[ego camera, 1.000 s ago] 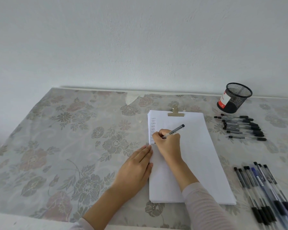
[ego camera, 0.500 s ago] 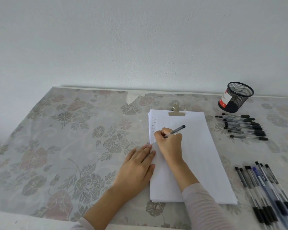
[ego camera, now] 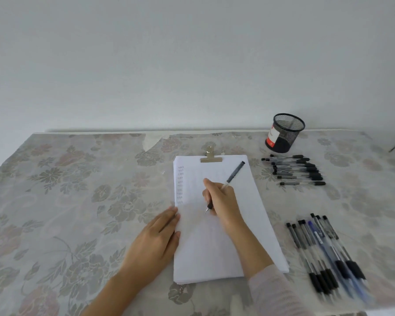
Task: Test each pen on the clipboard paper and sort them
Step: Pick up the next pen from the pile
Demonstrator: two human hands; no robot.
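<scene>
The right hand (ego camera: 224, 202) grips a pen (ego camera: 232, 176) above the paper (ego camera: 226, 247); the left hand (ego camera: 156, 240) lies flat, fingers extended, at the paper's edge.

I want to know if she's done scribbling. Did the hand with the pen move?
Yes. The right hand moved with the pen away from the scribbles at the paper's left edge, rightward toward the middle of the paper.

The right hand (ego camera: 222, 199) is covering the middle of the pen (ego camera: 234, 174) it is gripping. Motion blur is smearing the near ends of the pens (ego camera: 324, 252) at lower right. The column of test marks (ego camera: 180, 184) is showing too small to read. The frame edge is cutting off both forearms.
</scene>
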